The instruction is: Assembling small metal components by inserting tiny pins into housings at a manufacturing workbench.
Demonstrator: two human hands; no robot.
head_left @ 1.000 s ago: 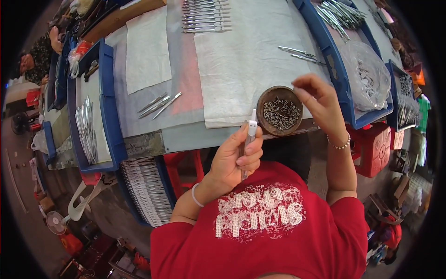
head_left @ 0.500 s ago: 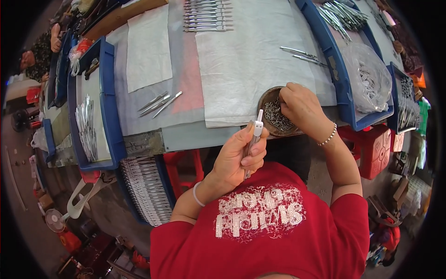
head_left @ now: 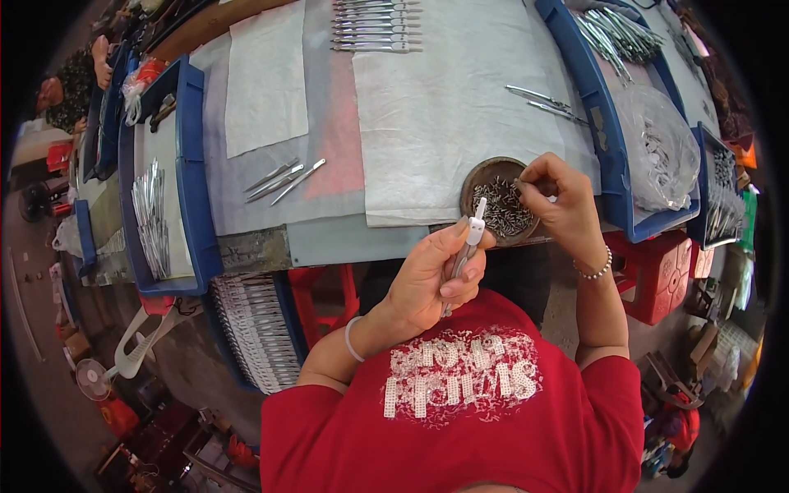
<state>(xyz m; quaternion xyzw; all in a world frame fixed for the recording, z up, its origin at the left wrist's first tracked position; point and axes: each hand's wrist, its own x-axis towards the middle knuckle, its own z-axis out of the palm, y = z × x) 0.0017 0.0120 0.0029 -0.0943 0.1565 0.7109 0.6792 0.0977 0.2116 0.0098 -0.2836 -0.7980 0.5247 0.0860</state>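
My left hand point(head_left: 436, 275) is closed around a slim silvery metal tool point(head_left: 475, 237), held upright in front of the table edge. The tool has a narrow tip at its top and a thicker block with small holes below. My right hand point(head_left: 567, 205) pinches thumb and forefinger together over the right side of a round brown bowl point(head_left: 470, 182). What sits in that pinch, if anything, is too small to make out. Inside the bowl lie many small metal pins point(head_left: 511, 215).
A row of silvery tools point(head_left: 376, 37) lies at the far side of the white sheet point(head_left: 436, 123). Loose slim parts point(head_left: 549, 103) rest at right, more point(head_left: 283, 179) at left. Blue trays point(head_left: 194, 164) flank the workspace; the right one holds a plastic bag point(head_left: 657, 148). A red stool point(head_left: 662, 279) stands below.
My right hand has lifted out of the bowl and drawn right, fingers pinched. My left hand with the metal tool has shifted slightly right. The view has moved a little.
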